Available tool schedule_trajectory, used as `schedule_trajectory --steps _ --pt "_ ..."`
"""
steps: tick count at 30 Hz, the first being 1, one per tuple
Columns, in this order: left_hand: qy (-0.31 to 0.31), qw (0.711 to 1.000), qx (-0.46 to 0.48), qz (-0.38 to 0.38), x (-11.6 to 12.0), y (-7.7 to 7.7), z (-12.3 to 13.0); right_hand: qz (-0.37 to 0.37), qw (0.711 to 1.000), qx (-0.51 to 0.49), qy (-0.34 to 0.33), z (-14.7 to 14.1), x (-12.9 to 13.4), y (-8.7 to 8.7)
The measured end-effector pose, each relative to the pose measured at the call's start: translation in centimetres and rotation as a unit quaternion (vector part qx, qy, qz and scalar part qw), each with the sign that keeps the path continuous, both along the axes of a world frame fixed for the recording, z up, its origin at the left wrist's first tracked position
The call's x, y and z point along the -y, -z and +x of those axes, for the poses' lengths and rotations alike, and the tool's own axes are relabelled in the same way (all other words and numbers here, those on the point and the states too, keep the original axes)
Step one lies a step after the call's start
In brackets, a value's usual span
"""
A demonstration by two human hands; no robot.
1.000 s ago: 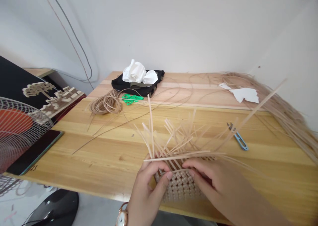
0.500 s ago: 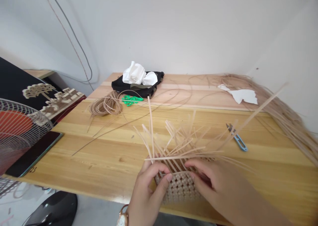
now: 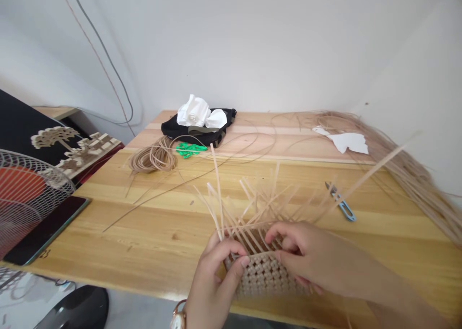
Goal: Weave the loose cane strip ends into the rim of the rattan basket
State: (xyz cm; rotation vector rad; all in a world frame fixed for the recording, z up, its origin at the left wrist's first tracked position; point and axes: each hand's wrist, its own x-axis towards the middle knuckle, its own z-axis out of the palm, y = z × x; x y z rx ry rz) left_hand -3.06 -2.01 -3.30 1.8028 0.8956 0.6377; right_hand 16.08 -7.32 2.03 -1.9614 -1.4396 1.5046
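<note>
A woven basket (image 3: pixel 265 273) of pale cane strips stands at the table's front edge, its loose strip ends (image 3: pixel 249 199) fanning upward and back. On its left rim, my left hand (image 3: pixel 220 271) pinches the weave between thumb and forefinger, a watch at the wrist. My right hand (image 3: pixel 303 252) is at the right part of the rim, thumb and forefinger closed around the upper edge and strips; its other fingers curl beside the basket wall. One long strip (image 3: pixel 378 165) sticks out to the upper right, its tip blurred.
Blue snips (image 3: pixel 342 204) lie right of the basket. Behind are a cane coil (image 3: pixel 153 156), green netting (image 3: pixel 190 149), a black bag (image 3: pixel 198 134) with white tissue (image 3: pixel 194 111), and long cane (image 3: pixel 407 175). A phone (image 3: pixel 46 230) and fan (image 3: pixel 25 203) are left.
The thin strip lying across the front of the loose ends has dropped toward the rim. My right hand has turned slightly, with its lower fingers now showing. The view has shifted a little.
</note>
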Motion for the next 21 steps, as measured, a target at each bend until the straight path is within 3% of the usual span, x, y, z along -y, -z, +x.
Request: schedule_trajectory --steps 5,17,21 --pt "-0.011 1.000 0.004 0.008 -0.04 0.06 0.09 -0.038 0.997 -0.060 0.014 0.17 -0.54 -0.23" --pt "-0.016 1.000 -0.008 -0.011 0.05 -0.15 0.45 -0.039 0.994 -0.106 0.002 0.63 0.02 -0.12" --pt "-0.047 0.996 -0.024 0.078 0.05 0.21 0.15 -0.042 0.993 -0.114 0.007 0.59 0.22 -0.15"
